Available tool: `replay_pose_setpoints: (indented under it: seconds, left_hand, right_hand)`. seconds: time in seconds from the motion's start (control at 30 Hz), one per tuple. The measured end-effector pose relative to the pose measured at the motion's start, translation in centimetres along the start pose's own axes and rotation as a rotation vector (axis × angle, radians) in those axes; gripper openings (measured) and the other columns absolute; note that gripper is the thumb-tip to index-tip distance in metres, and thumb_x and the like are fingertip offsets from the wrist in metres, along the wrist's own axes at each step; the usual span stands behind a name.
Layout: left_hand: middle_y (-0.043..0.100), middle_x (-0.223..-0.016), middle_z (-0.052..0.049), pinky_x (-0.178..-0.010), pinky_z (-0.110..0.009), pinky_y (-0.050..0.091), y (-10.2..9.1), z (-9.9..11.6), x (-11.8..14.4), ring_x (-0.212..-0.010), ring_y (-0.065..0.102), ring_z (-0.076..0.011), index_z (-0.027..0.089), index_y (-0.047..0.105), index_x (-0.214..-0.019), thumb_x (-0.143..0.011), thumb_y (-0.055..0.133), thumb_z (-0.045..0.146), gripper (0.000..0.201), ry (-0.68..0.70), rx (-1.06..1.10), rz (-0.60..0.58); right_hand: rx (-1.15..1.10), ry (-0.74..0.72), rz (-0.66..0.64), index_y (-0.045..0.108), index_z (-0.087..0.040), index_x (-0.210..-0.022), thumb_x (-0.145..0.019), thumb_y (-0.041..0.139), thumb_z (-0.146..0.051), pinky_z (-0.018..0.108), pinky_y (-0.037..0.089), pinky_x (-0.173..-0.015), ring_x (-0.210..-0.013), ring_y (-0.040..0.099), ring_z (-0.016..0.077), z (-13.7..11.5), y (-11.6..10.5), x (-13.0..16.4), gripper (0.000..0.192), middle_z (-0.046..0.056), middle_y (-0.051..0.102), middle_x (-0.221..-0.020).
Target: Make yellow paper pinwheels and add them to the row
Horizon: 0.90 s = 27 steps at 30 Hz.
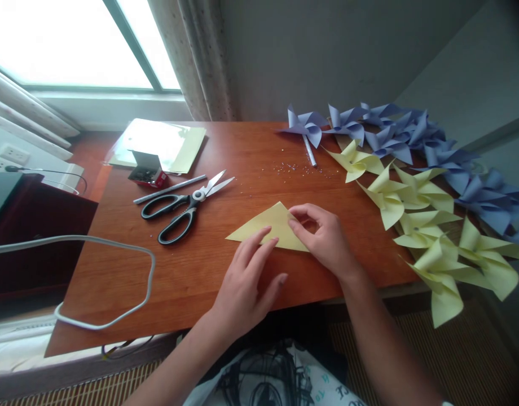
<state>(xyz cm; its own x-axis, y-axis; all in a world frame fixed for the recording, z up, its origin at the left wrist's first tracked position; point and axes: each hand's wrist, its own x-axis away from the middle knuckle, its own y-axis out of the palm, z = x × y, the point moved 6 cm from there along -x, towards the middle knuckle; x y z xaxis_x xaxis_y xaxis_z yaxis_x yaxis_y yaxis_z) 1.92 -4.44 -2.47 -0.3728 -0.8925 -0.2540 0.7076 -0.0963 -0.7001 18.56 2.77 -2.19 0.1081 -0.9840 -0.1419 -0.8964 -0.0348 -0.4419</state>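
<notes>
In the head view, our left hand (pixel 246 279) reaches in from the near side of the paper (pixel 270 221), palm down, fingers spread and loose. Two fingertips are on it or just over it, we cannot tell which, and the thumb stands well apart, so that hand grips nothing. Our right hand (pixel 325 234) curls in at the paper's right edge, pinching it between thumb and index finger.

The paper lies on the table (pixel 179 293), whose near edge runs on our side of it, beneath both forearms. Left of the paper, wood shows as far as the scissors (pixel 199 195); beyond the paper, it shows up to the scraps (pixel 297 168); right of the paper, up to the yellow pinwheels (pixel 388 194).

The paper is a triangle: one corner points away from us, another left. Its long axis runs left to right, the right end slightly nearer us.
</notes>
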Motion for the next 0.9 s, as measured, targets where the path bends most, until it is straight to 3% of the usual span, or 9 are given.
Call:
replay_pose_setpoints:
  seconds: [0.1, 0.17, 0.27, 0.33, 0.5, 0.67, 0.9]
  left_hand:
    - [0.047, -0.151, -0.015, -0.100, -0.034, 0.055, -2.1, -0.4, -0.6, -0.113, 0.066, -0.0193, 0.023, 0.043, -0.146, -0.092, 0.062, 0.014, 0.058, -0.013, 0.081, 0.192]
    - [0.045, -0.153, -0.015, -0.091, -0.029, 0.059, -3.0, -0.2, -1.1, -0.097, 0.070, -0.0144, 0.025, 0.039, -0.149, -0.091, 0.063, 0.011, 0.064, 0.013, 0.116, 0.224]
    - [0.054, -0.148, -0.013, -0.101, -0.032, 0.055, -3.2, 0.4, -1.9, -0.116, 0.066, -0.0198, 0.024, 0.044, -0.146, -0.090, 0.064, 0.010, 0.061, 0.091, 0.051, 0.153]
    - [0.063, -0.136, -0.011, -0.105, -0.035, 0.053, -3.0, 0.6, -2.0, -0.122, 0.063, -0.0220, 0.023, 0.053, -0.138, -0.091, 0.062, 0.011, 0.050, 0.146, 0.010, 0.088]
    - [0.071, -0.115, -0.010, -0.095, -0.034, 0.057, -2.5, -0.2, -1.6, -0.108, 0.067, -0.0204, 0.020, 0.066, -0.113, -0.092, 0.057, 0.010, 0.025, 0.184, -0.030, 0.025]
    - [0.074, -0.118, -0.009, -0.099, -0.036, 0.058, -2.7, -1.6, -1.3, -0.114, 0.069, -0.0225, 0.020, 0.071, -0.096, -0.094, 0.057, 0.013, 0.016, 0.230, -0.095, -0.065]
    - [0.073, -0.126, -0.007, -0.102, -0.038, 0.057, -4.0, -3.4, -1.0, -0.127, 0.063, -0.0248, 0.021, 0.073, -0.099, -0.097, 0.057, 0.016, 0.017, 0.248, -0.107, -0.177]
  right_hand:
    - [0.130, -0.161, 0.103, 0.070, -0.025, -0.094, -0.093, 0.061, -0.018, 0.034, 0.055, -0.073, -0.082, 0.067, 0.0207, -2.2, -0.3, 1.5, 0.011, 0.005, 0.072, -0.090]
    - [0.221, -0.289, 0.145, 0.070, -0.027, -0.100, -0.093, 0.060, -0.013, 0.038, 0.055, -0.081, -0.088, 0.068, 0.0229, -3.3, -0.1, 2.7, 0.018, 0.006, 0.073, -0.094]
    - [0.305, -0.425, 0.134, 0.069, -0.030, -0.110, -0.091, 0.059, -0.009, 0.041, 0.056, -0.085, -0.092, 0.068, 0.0248, -4.0, 0.5, 4.4, 0.030, 0.007, 0.074, -0.099]
    - [0.313, -0.434, 0.090, 0.068, -0.031, -0.115, -0.091, 0.061, -0.011, 0.042, 0.057, -0.083, -0.092, 0.069, 0.0253, -3.9, 0.7, 5.1, 0.032, 0.007, 0.074, -0.101]
    - [0.246, -0.374, -0.057, 0.064, -0.029, -0.125, -0.092, 0.064, -0.021, 0.044, 0.057, -0.094, -0.107, 0.069, 0.0266, -3.4, 0.5, 5.4, 0.034, 0.009, 0.073, -0.117]
    - [0.248, -0.356, -0.107, 0.062, -0.031, -0.130, -0.095, 0.057, -0.014, 0.043, 0.056, -0.102, -0.117, 0.069, 0.0236, -2.7, -0.1, 4.2, 0.040, 0.006, 0.073, -0.125]
    - [0.300, -0.404, -0.308, 0.062, -0.028, -0.134, -0.094, 0.056, -0.015, 0.048, 0.049, -0.111, -0.122, 0.067, 0.0240, -1.7, 0.5, 2.9, 0.042, 0.006, 0.073, -0.129]
